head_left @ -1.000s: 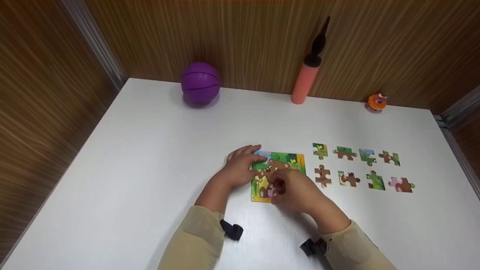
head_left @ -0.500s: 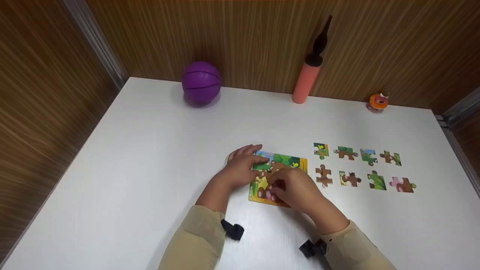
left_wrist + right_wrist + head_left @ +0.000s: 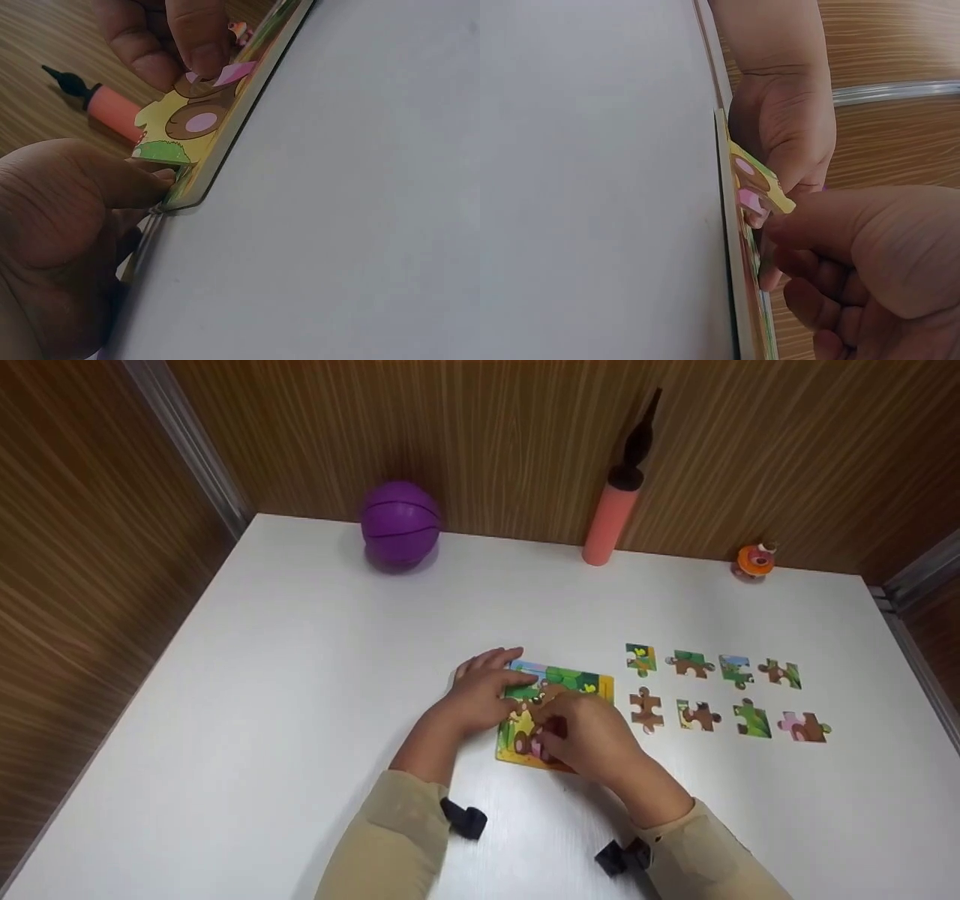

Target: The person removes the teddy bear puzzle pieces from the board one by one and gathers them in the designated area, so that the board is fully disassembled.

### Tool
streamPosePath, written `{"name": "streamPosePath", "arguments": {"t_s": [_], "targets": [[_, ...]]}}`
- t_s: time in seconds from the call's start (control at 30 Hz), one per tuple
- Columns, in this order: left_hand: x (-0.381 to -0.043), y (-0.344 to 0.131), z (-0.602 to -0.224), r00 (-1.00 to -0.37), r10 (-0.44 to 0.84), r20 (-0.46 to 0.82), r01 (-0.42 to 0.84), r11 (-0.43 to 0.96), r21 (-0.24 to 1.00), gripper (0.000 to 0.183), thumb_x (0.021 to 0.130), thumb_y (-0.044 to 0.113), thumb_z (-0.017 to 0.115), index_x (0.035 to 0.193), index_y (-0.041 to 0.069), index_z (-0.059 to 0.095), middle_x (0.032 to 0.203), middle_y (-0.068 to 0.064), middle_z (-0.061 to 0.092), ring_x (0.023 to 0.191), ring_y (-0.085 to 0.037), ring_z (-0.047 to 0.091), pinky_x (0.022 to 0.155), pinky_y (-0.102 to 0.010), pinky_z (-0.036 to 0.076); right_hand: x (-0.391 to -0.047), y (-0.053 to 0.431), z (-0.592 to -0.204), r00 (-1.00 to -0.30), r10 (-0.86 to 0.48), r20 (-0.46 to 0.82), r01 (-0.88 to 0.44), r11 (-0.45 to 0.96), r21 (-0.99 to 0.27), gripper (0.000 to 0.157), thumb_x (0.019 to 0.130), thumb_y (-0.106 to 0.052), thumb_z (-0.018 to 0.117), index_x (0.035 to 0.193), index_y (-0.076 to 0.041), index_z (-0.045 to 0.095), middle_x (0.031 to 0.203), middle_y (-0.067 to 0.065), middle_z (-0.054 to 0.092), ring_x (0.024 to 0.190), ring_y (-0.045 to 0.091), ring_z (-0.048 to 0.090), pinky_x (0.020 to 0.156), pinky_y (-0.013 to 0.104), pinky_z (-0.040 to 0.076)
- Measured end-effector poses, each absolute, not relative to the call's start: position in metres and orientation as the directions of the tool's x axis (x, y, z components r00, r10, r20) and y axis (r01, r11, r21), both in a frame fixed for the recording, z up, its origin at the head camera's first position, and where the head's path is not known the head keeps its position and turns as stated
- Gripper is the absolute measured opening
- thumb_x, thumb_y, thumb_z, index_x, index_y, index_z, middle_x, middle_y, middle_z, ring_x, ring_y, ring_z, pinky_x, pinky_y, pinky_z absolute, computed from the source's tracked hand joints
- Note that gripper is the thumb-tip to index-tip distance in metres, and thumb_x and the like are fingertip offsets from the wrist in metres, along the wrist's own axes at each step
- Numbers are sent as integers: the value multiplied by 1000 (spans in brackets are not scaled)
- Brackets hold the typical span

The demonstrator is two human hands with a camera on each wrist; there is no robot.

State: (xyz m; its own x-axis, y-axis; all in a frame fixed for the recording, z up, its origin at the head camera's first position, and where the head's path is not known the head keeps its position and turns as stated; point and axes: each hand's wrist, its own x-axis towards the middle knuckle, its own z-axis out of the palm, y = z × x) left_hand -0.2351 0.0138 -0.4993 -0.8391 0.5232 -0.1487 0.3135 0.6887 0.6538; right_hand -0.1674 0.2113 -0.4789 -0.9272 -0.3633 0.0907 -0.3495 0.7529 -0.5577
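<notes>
A jigsaw board (image 3: 606,687) with a cartoon bear picture lies slightly turned on the white table. My right hand (image 3: 592,735) is over its lower right part. Thumb and fingertips pinch a puzzle piece (image 3: 174,126) with yellow, brown and pink on it. In the right wrist view this puzzle piece (image 3: 759,178) tilts up from the board's surface. My left hand (image 3: 480,697) rests at the board's left side, its fingers extended, one lying over the picture and the thumb touching the edge. The right hand hides part of the bear.
Several loose puzzle pieces, among them a brown one (image 3: 646,711) and a pink-brown one (image 3: 804,727), lie in two rows to the right. Farther back stand a purple ball (image 3: 401,523), a coral hand pump (image 3: 611,525) and a small orange figurine (image 3: 754,561), before a wooden wall.
The board has turned slightly clockwise, its lower right corner coming nearer. My right hand has shifted only a little, and the left hand is almost where it was.
</notes>
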Motion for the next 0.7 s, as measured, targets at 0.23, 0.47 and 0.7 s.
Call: {"name": "streamPosePath", "arguments": {"t_s": [0.23, 0.47, 0.7], "targets": [[-235, 14, -498, -840, 525, -136, 315, 677, 665, 44, 102, 23, 69, 146, 21, 67, 172, 0, 32, 160, -27, 19, 128, -52, 9, -172, 227, -473, -935, -351, 53, -303, 711, -635, 13, 88, 0, 82, 96, -9, 82, 94, 0, 74, 78, 11, 61, 68, 31, 56], [-235, 13, -498, -841, 525, -132, 319, 679, 661, 44, 102, 26, 70, 146, 20, 67, 172, -1, 32, 160, -28, 20, 127, -53, 10, -179, 249, -465, -927, -375, 29, -294, 675, -677, 16, 88, 4, 78, 97, -9, 81, 89, -1, 71, 78, 15, 62, 67, 31, 57], [-235, 13, -500, -840, 529, -123, 323, 669, 670, 44, 101, 27, 72, 145, 19, 68, 172, -2, 33, 160, -29, 21, 126, -54, 12, -183, 267, -465, -921, -387, 38, -301, 649, -699, 16, 88, 5, 78, 96, -8, 81, 88, -2, 70, 79, 16, 62, 68, 31, 56]]}}
